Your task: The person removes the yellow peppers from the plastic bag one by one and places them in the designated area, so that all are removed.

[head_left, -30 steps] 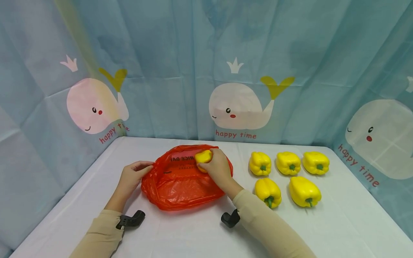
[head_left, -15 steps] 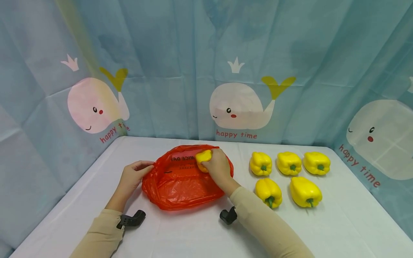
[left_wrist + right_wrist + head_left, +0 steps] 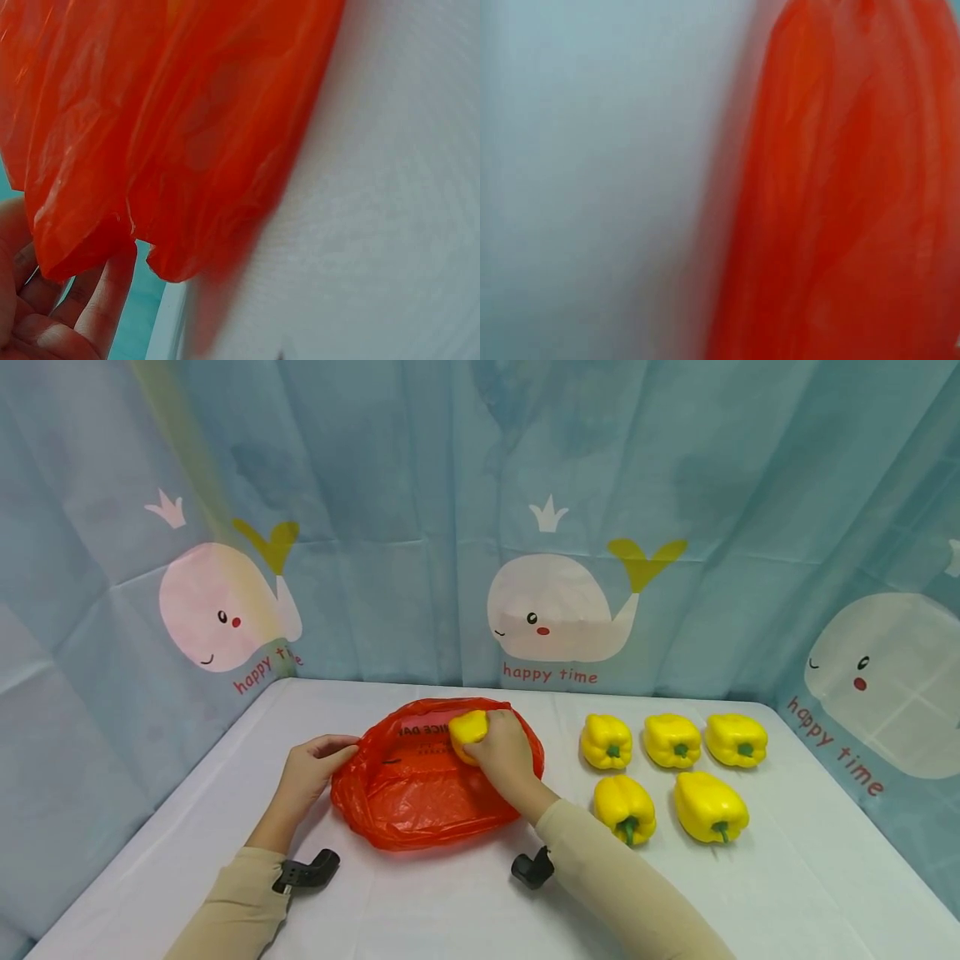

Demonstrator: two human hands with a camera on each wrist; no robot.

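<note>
A red plastic bag [image 3: 420, 810] lies with its mouth spread wide on the white table, dark lettering showing on its inner wall. At its left rim my left hand [image 3: 306, 775] pinches the plastic; in the left wrist view the fingers [image 3: 109, 304] of that hand reach behind the red film. Over the bag's right part, my right hand [image 3: 504, 758] grips a yellow bell pepper [image 3: 467, 733] inside the opening. The hand covers the pepper's right side. The right wrist view holds only the bag's outer side [image 3: 840, 210] and blurred white cloth.
Several other yellow bell peppers stand to the right in two rows, among them a back-row pepper [image 3: 606, 742] and a front-row pepper [image 3: 709, 807]. A blue curtain [image 3: 390, 610] with whale prints hangs behind the white table [image 3: 420, 910].
My right hand and the bell pepper have shifted slightly left inside the bag, and the hand has turned a little. The left hand keeps its place on the rim.
</note>
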